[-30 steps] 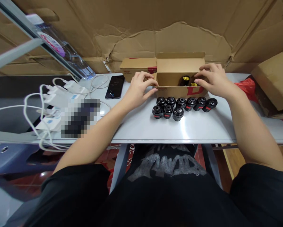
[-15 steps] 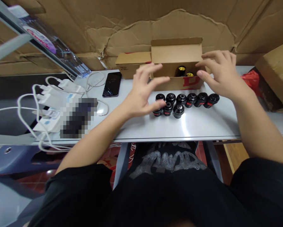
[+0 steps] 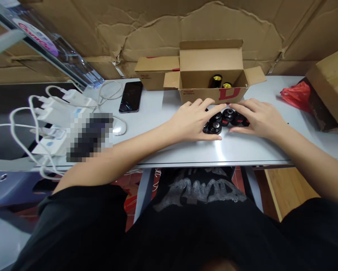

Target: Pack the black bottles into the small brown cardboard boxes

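A cluster of glossy black, round-capped cylinders with red marks (image 3: 229, 114) stood on the pale grey surface (image 3: 259, 152), between its front and back edges; the bare left hand (image 3: 195, 121) curved round the cluster's left end, thumb and fingers well apart; the bare right hand (image 3: 262, 117) curved half-open round the right end; whether either had hold of a cylinder I could not tell; just behind, toward the surface's back edge, an open brown cardboard box (image 3: 204, 96) contained two black cylinders with gold threaded mouths (image 3: 216, 82); beside it were a closed brown cardboard box (image 3: 154, 72) and a black rectangular phone (image 3: 131, 97); a crumpled red plastic bag (image 3: 297, 96) lay farther right.
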Demonstrator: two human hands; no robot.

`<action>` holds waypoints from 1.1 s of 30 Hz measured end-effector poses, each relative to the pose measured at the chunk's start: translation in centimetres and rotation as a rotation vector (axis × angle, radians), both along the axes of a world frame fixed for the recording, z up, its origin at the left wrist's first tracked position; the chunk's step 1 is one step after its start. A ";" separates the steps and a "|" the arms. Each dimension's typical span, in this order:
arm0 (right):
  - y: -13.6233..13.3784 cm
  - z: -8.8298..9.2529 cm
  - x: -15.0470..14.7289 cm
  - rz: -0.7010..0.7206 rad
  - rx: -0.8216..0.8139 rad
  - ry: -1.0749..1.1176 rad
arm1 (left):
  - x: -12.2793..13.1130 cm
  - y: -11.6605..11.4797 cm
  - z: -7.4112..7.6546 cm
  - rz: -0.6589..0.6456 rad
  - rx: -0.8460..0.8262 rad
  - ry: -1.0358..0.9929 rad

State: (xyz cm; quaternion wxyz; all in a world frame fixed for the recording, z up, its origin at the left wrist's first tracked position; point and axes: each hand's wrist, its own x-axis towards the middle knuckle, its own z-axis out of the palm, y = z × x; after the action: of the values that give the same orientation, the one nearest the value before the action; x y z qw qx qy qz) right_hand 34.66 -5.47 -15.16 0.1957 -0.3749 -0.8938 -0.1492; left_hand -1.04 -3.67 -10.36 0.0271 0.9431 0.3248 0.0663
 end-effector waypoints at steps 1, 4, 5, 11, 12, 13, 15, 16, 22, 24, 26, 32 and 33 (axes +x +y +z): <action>0.1 0.0 -0.1 0.001 0.022 -0.022 | 0.2 -0.2 0.2 0.002 -0.002 0.015; 0.4 -0.2 -0.3 0.007 0.068 -0.067 | 0.4 -0.4 0.4 0.008 0.001 0.030; 0.6 -0.3 -0.3 0.009 0.079 -0.072 | 0.4 -0.3 0.3 0.011 0.002 0.034; 1.9 -1.0 -0.3 0.009 0.079 -0.075 | 0.3 0.2 0.3 0.054 0.027 0.059; 2.2 -1.0 -0.4 0.004 0.066 -0.079 | 0.3 0.3 0.4 0.061 0.030 0.061; 2.4 -1.0 -0.5 -0.002 0.049 -0.084 | 0.2 0.5 0.5 0.067 0.030 0.062; 2.8 -0.9 -0.8 -0.015 0.011 -0.087 | 0.1 0.9 0.6 0.079 0.029 0.064; 2.9 -0.8 -0.9 -0.023 -0.003 -0.083 | 0.0 1.1 0.6 0.084 0.028 0.065; 3.2 -0.8 -1.3 -0.076 -0.037 -0.049 | -0.6 2.6 0.0 0.098 0.047 0.019; 3.4 -1.0 -1.1 -0.084 -0.039 -0.057 | -0.8 3.2 -0.6 0.074 0.077 -0.026; 3.6 -1.3 -0.9 -0.094 -0.024 -0.054 | -1.0 4.0 -1.4 0.035 0.117 -0.079; 3.7 -1.5 -0.8 -0.094 0.057 -0.031 | -2.3 5.6 -1.8 -0.056 0.158 -0.229; 3.7 -1.4 -1.0 -0.084 0.044 -0.040 | -2.8 5.8 -1.6 -0.059 0.152 -0.248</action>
State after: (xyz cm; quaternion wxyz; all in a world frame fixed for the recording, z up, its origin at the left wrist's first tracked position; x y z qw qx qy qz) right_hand 33.62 -1.79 -16.52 0.1795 -0.4044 -0.8776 -0.1844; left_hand -3.85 2.11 -11.91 -0.0025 0.9361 0.2850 0.2059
